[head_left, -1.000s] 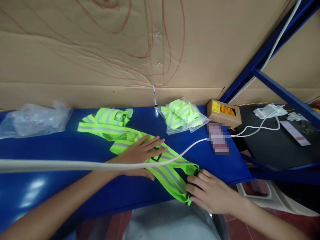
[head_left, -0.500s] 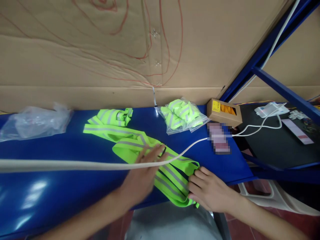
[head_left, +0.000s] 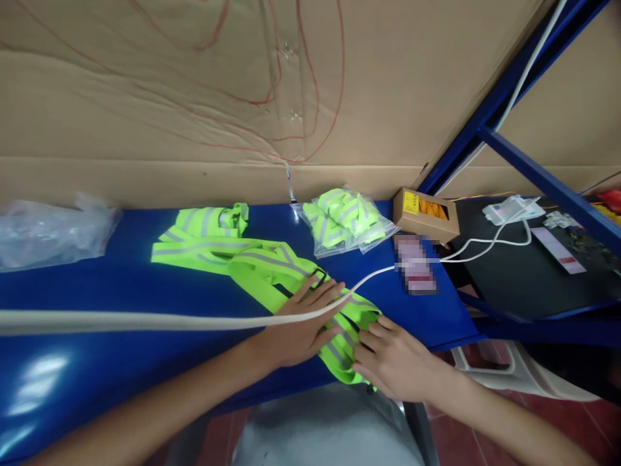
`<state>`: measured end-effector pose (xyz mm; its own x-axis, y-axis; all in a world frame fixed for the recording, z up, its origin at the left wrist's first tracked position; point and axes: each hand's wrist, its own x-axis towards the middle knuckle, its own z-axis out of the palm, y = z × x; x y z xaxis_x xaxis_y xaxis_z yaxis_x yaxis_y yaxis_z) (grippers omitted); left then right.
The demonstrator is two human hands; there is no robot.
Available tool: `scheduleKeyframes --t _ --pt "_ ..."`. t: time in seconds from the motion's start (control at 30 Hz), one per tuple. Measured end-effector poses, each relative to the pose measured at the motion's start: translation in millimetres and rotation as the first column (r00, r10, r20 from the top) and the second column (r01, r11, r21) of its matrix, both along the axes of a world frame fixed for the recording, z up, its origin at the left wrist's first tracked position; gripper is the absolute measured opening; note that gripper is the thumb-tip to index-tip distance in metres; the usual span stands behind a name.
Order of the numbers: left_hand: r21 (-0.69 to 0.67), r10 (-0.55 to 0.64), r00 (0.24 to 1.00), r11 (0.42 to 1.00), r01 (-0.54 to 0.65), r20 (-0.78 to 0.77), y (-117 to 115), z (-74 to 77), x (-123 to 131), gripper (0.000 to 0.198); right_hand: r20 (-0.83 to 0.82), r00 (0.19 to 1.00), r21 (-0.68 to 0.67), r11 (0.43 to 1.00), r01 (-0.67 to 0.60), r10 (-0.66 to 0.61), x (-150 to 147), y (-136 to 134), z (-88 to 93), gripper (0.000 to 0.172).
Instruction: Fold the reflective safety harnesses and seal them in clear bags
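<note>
A neon-green reflective vest (head_left: 252, 262) with grey stripes lies spread across the blue table (head_left: 121, 285). My left hand (head_left: 303, 327) lies flat on the vest's near end, fingers stretched out. My right hand (head_left: 392, 356) rests at the table's front edge with its fingers curled onto the vest's end loop, pressing or pinching the fabric. A white cable (head_left: 145, 319) runs across in front of my left hand.
A clear bag of folded green vests (head_left: 344, 220) sits at the back, a small cardboard box (head_left: 425, 213) to its right. Crumpled clear plastic (head_left: 43, 230) lies far left. A cardboard wall (head_left: 242, 97) backs the table. A blue frame (head_left: 524, 168) and black shelf (head_left: 528, 278) stand to the right.
My left hand slid along the vest toward my right hand, from the middle of the strap to its near end. The vest's near end has bunched closer together.
</note>
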<state>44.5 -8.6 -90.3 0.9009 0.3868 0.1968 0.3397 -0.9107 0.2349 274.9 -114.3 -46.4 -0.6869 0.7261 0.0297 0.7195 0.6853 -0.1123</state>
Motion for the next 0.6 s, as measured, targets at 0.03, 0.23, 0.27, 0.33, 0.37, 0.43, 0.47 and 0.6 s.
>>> scheduleKeyframes --t 0.03,0.23,0.27,0.33,0.37,0.43,0.47,0.6 --pt "-0.003 0.015 1.000 1.000 -0.015 0.009 1 0.2 -1 0.061 0.006 1.000 -0.018 1.000 0.000 0.000 -1 1 0.1 0.024" --pt "-0.037 0.032 0.999 0.999 -0.032 0.017 11 3.8 -7 0.054 -0.069 0.998 -0.093 0.996 0.002 -0.008 8 -2 -6.4 0.037" --pt "-0.036 0.022 1.000 0.999 -0.022 0.012 14 4.2 -10 0.053 -0.079 0.997 -0.094 0.996 -0.010 0.003 11 -4 -8.4 0.045" --pt "-0.026 -0.007 1.000 1.000 0.007 -0.005 19 4.7 -14 0.055 -0.078 0.996 -0.093 0.994 -0.059 0.052 17 -6 -13.4 0.065" --pt "-0.019 -0.020 1.000 1.000 0.019 -0.014 22 4.9 -16 0.056 -0.073 0.994 -0.088 0.992 -0.085 0.078 18 -7 -16.4 0.071" --pt "-0.008 -0.030 0.999 1.000 0.030 -0.019 25 5.8 -18 0.054 -0.070 0.991 -0.056 0.992 -0.116 0.112 20 -8 -22.1 0.071" --pt "-0.008 -0.030 0.999 1.000 0.030 -0.024 25 6.7 -19 0.051 -0.076 0.990 -0.028 0.992 -0.125 0.123 20 -9 -24.3 0.064" --pt "-0.017 -0.029 0.999 0.999 0.029 -0.028 22 11.1 -18 0.045 -0.158 0.971 0.092 0.981 -0.168 0.181 16 -11 -23.4 0.038"
